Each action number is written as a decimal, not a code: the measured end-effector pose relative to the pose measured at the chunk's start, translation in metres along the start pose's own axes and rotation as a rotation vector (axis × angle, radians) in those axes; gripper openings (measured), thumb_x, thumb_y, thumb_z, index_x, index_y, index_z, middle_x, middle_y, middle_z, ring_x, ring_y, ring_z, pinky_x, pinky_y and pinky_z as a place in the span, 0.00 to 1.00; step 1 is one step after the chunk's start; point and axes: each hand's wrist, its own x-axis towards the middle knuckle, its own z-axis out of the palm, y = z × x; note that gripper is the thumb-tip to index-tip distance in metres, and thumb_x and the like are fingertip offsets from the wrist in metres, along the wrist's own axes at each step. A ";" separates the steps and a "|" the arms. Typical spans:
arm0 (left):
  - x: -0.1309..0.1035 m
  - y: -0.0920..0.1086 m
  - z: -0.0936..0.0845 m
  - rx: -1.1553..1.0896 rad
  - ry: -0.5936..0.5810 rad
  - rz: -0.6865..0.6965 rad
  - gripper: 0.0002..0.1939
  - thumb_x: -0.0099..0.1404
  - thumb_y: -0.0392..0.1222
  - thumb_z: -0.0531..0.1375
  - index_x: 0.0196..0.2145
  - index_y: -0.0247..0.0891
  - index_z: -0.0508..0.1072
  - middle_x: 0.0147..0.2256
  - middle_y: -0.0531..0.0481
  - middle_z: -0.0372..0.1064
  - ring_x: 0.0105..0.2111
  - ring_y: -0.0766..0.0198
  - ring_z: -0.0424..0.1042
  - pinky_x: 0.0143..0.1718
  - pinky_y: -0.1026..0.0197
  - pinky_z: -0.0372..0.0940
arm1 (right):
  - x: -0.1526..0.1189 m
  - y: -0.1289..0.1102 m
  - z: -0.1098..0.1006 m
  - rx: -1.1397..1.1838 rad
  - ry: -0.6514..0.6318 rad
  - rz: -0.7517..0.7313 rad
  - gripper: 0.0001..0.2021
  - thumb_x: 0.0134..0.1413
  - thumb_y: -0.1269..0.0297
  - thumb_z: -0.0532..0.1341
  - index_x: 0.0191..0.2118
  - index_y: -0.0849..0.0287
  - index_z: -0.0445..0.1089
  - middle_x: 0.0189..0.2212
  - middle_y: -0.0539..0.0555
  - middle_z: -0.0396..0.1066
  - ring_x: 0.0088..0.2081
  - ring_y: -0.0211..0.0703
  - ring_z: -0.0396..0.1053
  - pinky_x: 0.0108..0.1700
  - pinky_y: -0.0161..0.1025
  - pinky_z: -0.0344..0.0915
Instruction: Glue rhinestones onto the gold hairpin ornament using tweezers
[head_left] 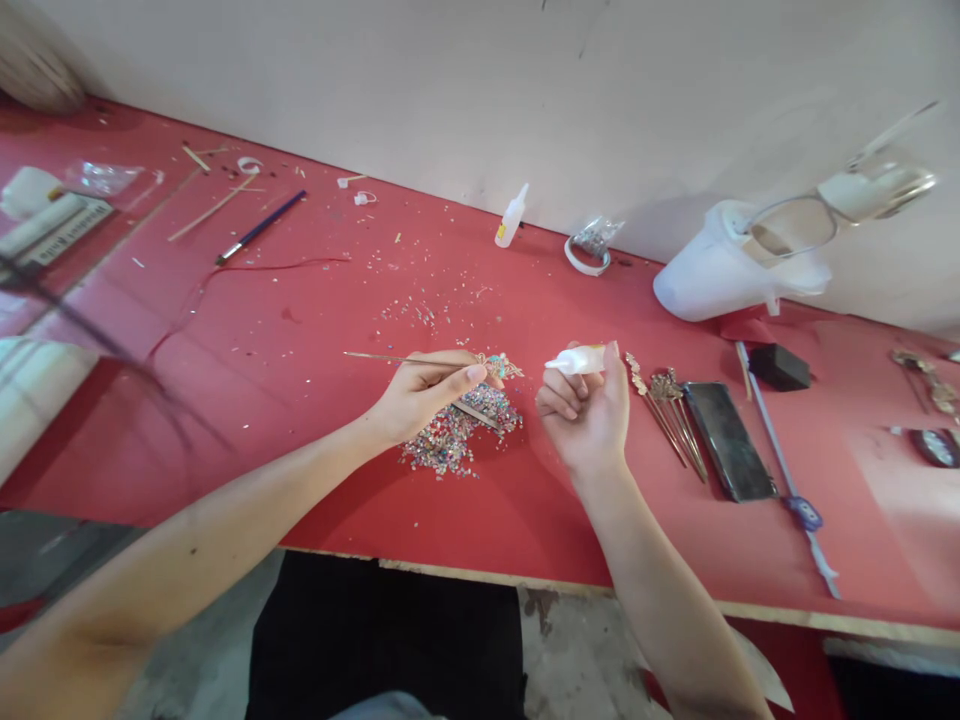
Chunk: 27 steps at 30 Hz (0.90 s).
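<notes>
My left hand (427, 392) is closed round a metal hairpin (379, 357). Its thin shaft points left, and its ornate head with pale and turquoise bits shows past my fingertips. Below it lies a heap of small multicoloured chips (442, 445), with a thin stick (474, 412) resting on the heap. In my right hand (589, 415) is a small white glue bottle (576, 360), lying sideways between thumb and fingers with its nozzle towards the hairpin head. A gap separates nozzle and hairpin. Several more hairpins (679, 425) lie to the right of my right hand.
Further right are a phone (729, 440), a black block (780, 367) and a blue-and-white rod (804, 512). A white container (705, 265), glasses (795, 225), a tape roll (587, 258) and another glue bottle (511, 217) stand near the wall. A paintbrush (262, 227) lies left on the red table (322, 420).
</notes>
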 end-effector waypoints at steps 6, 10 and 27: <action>0.004 -0.007 0.002 0.318 0.104 0.020 0.16 0.69 0.47 0.54 0.29 0.36 0.75 0.29 0.49 0.73 0.29 0.68 0.68 0.30 0.64 0.62 | -0.006 -0.002 0.003 -0.197 -0.047 -0.123 0.18 0.53 0.44 0.58 0.28 0.55 0.63 0.16 0.41 0.40 0.16 0.31 0.37 0.15 0.33 0.39; 0.007 -0.012 0.001 0.418 0.077 0.026 0.18 0.70 0.44 0.53 0.23 0.36 0.67 0.22 0.53 0.63 0.24 0.70 0.60 0.27 0.65 0.57 | -0.012 -0.002 0.001 -0.118 -0.177 -0.111 0.18 0.52 0.42 0.57 0.30 0.53 0.64 0.12 0.39 0.41 0.13 0.30 0.36 0.12 0.31 0.39; 0.004 -0.008 0.001 0.402 0.008 0.055 0.17 0.71 0.47 0.52 0.31 0.36 0.74 0.25 0.51 0.67 0.24 0.70 0.61 0.26 0.66 0.57 | -0.006 0.017 0.000 -0.282 0.017 -0.252 0.17 0.54 0.50 0.63 0.25 0.55 0.59 0.15 0.41 0.47 0.14 0.28 0.45 0.15 0.30 0.44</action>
